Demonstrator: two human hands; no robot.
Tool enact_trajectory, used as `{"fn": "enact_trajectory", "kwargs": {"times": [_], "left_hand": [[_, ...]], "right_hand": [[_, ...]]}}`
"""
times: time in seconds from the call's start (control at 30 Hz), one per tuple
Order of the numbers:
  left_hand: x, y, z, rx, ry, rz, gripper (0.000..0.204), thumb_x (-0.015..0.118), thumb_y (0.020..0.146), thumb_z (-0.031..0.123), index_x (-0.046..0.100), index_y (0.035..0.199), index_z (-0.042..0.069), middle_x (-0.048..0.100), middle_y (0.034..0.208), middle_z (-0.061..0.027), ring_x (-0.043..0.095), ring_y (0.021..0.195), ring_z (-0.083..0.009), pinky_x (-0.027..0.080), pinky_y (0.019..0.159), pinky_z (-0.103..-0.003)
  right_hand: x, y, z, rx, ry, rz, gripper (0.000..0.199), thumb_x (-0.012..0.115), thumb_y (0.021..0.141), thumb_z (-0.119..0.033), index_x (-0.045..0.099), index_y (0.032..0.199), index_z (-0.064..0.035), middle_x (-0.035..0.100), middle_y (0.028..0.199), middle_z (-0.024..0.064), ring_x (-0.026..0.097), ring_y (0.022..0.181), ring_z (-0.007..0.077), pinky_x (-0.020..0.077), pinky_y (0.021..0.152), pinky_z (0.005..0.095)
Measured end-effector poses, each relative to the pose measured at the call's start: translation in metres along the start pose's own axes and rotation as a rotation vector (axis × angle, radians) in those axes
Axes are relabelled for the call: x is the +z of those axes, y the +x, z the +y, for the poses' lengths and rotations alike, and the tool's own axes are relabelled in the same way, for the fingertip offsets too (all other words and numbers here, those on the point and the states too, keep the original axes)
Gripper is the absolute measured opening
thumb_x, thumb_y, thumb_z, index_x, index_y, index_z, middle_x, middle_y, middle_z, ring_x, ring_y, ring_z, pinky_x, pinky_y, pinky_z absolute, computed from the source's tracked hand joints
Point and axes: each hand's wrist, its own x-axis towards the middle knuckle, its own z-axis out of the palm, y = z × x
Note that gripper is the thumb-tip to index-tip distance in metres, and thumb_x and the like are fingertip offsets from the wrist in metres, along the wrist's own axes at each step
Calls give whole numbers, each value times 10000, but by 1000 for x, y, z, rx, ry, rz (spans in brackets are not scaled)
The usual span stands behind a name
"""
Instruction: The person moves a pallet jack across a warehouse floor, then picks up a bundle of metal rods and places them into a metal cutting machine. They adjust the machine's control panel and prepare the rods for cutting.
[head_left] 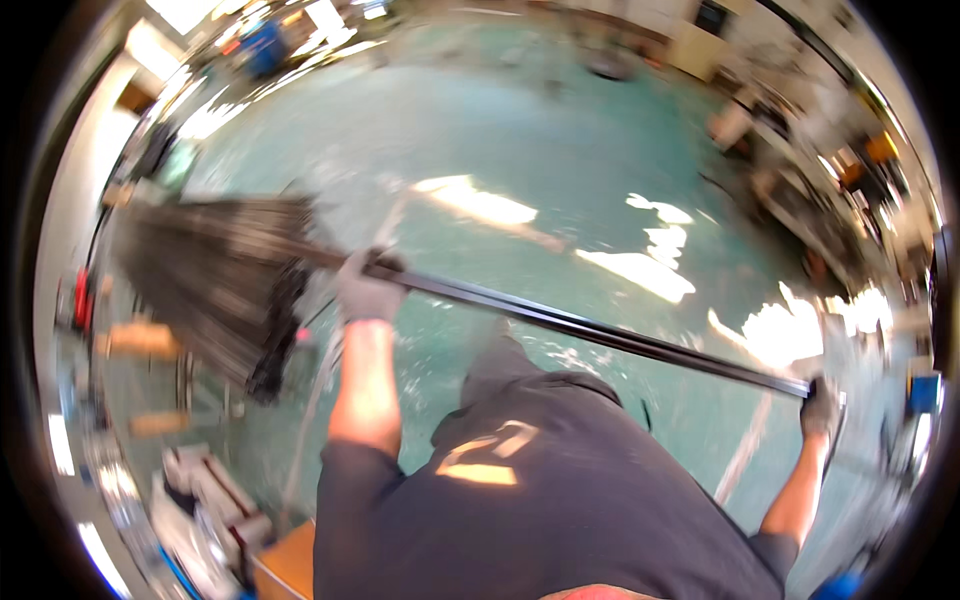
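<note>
A long black metal bar (560, 318) slants across in front of my body, its left end farther from me than its right. A lengthwise line on it may mean two bars lie side by side. My left hand (370, 285), in a grey glove, is wrapped round it left of centre. At the right end my gloved right hand (820, 408) is closed on the bar, with the fingers partly hidden. Beyond my left hand, the bar reaches over a blurred stack of long dark bars (220, 275), where its far end cannot be made out.
Sunlit patches mark the green floor (480, 130). Equipment on a low frame (800, 200) stands to the right. At lower left are a white machine (205, 515), an orange-brown box (288, 562) and a wooden block (140, 340) beside the stack. A blue object (262, 48) is at far left.
</note>
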Motion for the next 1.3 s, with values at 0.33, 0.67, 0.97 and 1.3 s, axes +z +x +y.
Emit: {"fn": "enact_trajectory", "kwargs": {"times": [0.33,0.67,0.97,1.3], "left_hand": [[18,20,-86,-136,72,23,161,636,1020,87,637,864,48,642,801,-68,646,800,-276,580,926,-505],[61,20,-88,-103,-29,142,226,641,1052,157,615,846,69,612,768,-58,648,772,-264,587,893,-505],[162,-27,-200,-209,-22,-237,244,639,1067,180,605,864,48,629,747,-56,676,759,-257,589,986,-509],[267,-89,-306,-166,-49,-341,224,677,1066,203,612,979,7,634,873,-108,658,1003,-341,527,1082,-534]], "right_hand": [[20,118,-446,-445,521,269,87,691,811,-240,704,787,-158,706,750,95,722,748,329,587,698,468],[115,199,-125,-209,230,166,20,765,808,-181,764,788,-179,734,798,61,720,807,294,583,806,421],[110,283,-107,-122,392,625,253,850,787,-290,656,768,-129,654,801,77,682,885,312,521,1054,514],[205,377,202,337,207,270,164,755,946,-303,755,1005,-150,737,1200,118,631,1285,395,471,1146,489]]}}
